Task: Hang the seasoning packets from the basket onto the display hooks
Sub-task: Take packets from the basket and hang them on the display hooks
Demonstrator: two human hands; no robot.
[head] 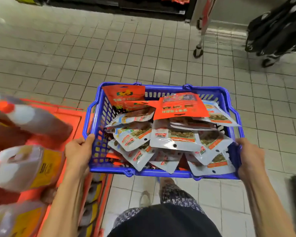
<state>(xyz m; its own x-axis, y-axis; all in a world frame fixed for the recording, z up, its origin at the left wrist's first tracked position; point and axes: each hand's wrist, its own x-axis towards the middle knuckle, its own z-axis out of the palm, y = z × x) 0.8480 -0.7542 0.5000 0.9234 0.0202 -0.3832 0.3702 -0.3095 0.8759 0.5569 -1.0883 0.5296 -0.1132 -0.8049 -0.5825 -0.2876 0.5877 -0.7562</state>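
Observation:
A blue plastic basket (162,173) hangs in front of me above the tiled floor, held by both ends. My left hand (79,151) grips its left rim and my right hand (250,158) grips its right rim. Inside lie several white seasoning packets (174,139) with punched hang holes, piled loosely. Two red packets (179,106) rest on top toward the far side, one leaning in the far left corner. No display hooks are in view.
A red display stand (67,117) with large bottles (27,166) stands close on my left. Another person in dark patterned clothes (277,28) stands at the far right near a cart leg (199,48). Dark shelving (118,6) runs along the far side.

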